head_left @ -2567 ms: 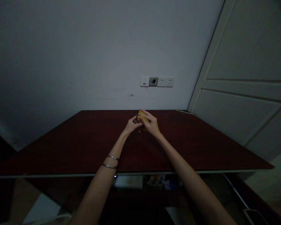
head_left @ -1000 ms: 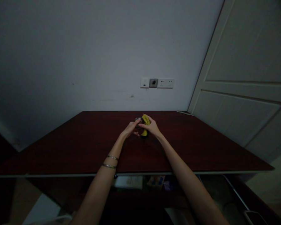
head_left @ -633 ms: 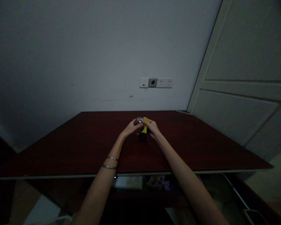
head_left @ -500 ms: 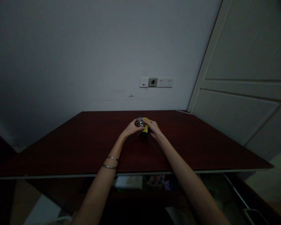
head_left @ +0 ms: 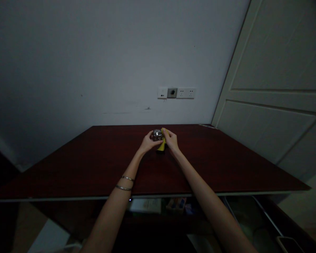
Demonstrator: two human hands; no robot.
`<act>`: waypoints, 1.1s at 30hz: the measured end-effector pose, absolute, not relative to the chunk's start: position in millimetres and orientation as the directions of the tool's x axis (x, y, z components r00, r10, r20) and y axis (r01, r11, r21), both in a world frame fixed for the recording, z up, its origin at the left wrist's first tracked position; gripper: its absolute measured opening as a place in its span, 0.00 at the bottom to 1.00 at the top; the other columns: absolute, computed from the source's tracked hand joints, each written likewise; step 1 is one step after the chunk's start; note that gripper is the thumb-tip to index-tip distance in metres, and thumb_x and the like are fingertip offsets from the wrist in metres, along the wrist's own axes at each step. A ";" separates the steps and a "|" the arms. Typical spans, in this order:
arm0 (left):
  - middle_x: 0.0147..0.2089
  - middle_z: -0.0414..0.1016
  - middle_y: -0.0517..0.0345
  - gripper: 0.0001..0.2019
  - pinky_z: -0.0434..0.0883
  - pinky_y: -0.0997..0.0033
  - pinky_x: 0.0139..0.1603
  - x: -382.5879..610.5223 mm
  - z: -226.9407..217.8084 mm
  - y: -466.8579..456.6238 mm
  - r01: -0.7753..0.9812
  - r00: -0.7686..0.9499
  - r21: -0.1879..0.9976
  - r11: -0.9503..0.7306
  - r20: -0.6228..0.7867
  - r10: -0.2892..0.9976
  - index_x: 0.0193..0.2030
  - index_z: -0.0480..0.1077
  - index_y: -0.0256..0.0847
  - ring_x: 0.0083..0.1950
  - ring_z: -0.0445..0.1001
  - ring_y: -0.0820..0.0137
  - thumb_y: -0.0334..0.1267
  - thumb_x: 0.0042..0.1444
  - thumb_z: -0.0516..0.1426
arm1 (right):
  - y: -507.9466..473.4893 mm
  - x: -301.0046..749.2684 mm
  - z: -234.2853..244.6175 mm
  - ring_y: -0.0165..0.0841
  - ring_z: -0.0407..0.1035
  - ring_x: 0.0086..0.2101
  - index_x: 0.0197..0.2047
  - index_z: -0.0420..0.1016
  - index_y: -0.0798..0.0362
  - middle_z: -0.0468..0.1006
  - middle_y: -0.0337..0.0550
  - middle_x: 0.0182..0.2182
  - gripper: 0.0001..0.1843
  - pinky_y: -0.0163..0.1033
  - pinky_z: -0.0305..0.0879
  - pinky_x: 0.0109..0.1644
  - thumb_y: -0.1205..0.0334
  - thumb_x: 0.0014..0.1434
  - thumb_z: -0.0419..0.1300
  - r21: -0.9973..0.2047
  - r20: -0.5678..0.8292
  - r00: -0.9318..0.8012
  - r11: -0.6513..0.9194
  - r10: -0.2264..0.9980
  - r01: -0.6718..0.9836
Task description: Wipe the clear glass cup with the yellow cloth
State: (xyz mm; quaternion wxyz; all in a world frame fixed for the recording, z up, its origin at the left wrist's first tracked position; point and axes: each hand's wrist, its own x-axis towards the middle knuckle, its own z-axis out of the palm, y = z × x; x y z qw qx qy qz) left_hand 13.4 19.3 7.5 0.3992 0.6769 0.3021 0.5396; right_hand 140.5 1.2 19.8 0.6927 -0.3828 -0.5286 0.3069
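Centrally, over the dark red table [head_left: 94,158]: shiny round object [head_left: 157,134], cupped in half-curled fingers of the left hand [head_left: 147,143]; immediately right, yellow cloth [head_left: 161,146], pinched by the right hand [head_left: 172,140], long axis trailing nearward.

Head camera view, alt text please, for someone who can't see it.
A person's left hand holds a shiny round object, and the right hand holds a yellow item with a dark lower end beside it, at a dark red table. Behind is a pale wall with sockets; a door stands at right.
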 end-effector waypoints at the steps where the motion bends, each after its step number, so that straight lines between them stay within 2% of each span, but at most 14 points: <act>1: 0.43 0.71 0.48 0.32 0.68 0.69 0.43 13.4 7.2 19.3 -0.016 0.240 0.859 -0.511 0.500 0.832 0.49 0.63 0.32 0.41 0.71 0.69 0.37 0.34 0.66 | -0.7 140.3 21.1 0.36 0.69 0.40 0.42 0.74 0.59 0.76 0.50 0.40 0.23 0.41 0.64 0.46 0.49 0.51 0.55 -0.822 0.557 0.247 0.568 0.793 0.032; 5: 0.43 0.71 0.50 0.31 0.68 0.71 0.43 14.1 5.9 19.1 -0.032 0.284 0.823 -0.566 0.551 0.785 0.49 0.63 0.32 0.40 0.71 0.70 0.35 0.35 0.65 | -16.2 142.8 27.3 0.35 0.62 0.51 0.47 0.72 0.52 0.68 0.47 0.51 0.18 0.41 0.55 0.56 0.55 0.55 0.54 -0.570 0.808 0.029 0.767 0.589 0.295; 8: 0.42 0.71 0.52 0.32 0.68 0.71 0.43 15.6 6.8 17.5 -0.033 0.288 0.808 -0.589 0.572 0.768 0.50 0.63 0.32 0.39 0.71 0.71 0.33 0.34 0.64 | -23.2 146.4 32.9 0.33 0.61 0.52 0.48 0.71 0.49 0.66 0.45 0.53 0.17 0.40 0.55 0.57 0.57 0.56 0.53 -0.457 0.840 -0.122 0.811 0.528 0.365; 16: 0.45 0.71 0.48 0.34 0.68 0.66 0.46 21.2 18.0 3.3 -0.098 0.298 0.839 -0.535 0.538 0.788 0.51 0.61 0.32 0.43 0.71 0.67 0.35 0.34 0.65 | 0.0 152.9 44.3 0.34 0.68 0.45 0.41 0.75 0.51 0.75 0.45 0.43 0.14 0.41 0.62 0.52 0.55 0.56 0.53 -0.553 0.800 -0.053 0.769 0.597 0.320; 22: 0.43 0.72 0.50 0.32 0.68 0.68 0.43 19.9 13.4 9.2 -0.150 0.259 0.860 -0.488 0.510 0.820 0.50 0.63 0.31 0.40 0.71 0.68 0.37 0.34 0.65 | -28.1 153.5 47.6 0.33 0.62 0.51 0.48 0.71 0.48 0.67 0.44 0.53 0.16 0.40 0.57 0.56 0.58 0.56 0.53 -0.440 0.826 -0.196 0.823 0.528 0.360; 25: 0.40 0.73 0.52 0.31 0.69 0.69 0.39 18.7 12.3 10.7 -0.160 0.230 0.876 -0.456 0.482 0.845 0.50 0.64 0.32 0.37 0.71 0.69 0.38 0.35 0.64 | -34.8 151.6 49.6 0.33 0.61 0.52 0.49 0.70 0.46 0.65 0.43 0.54 0.16 0.41 0.56 0.56 0.59 0.56 0.53 -0.425 0.821 -0.235 0.832 0.520 0.357; 29: 0.36 0.74 0.55 0.32 0.69 0.70 0.36 16.6 16.2 7.2 -0.136 0.207 0.896 -0.423 0.443 0.872 0.51 0.64 0.34 0.35 0.71 0.70 0.39 0.36 0.64 | -19.6 145.4 53.4 0.33 0.64 0.50 0.46 0.73 0.49 0.69 0.44 0.51 0.15 0.39 0.58 0.55 0.57 0.55 0.55 -0.502 0.810 -0.148 0.801 0.568 0.326; 33: 0.39 0.74 0.53 0.33 0.69 0.71 0.37 14.6 19.8 5.6 -0.141 0.190 0.893 -0.429 0.449 0.873 0.52 0.63 0.35 0.37 0.71 0.68 0.39 0.35 0.64 | -2.2 137.2 55.6 0.34 0.67 0.46 0.42 0.75 0.51 0.75 0.45 0.44 0.15 0.41 0.60 0.53 0.56 0.54 0.55 -0.618 0.761 -0.017 0.733 0.649 0.284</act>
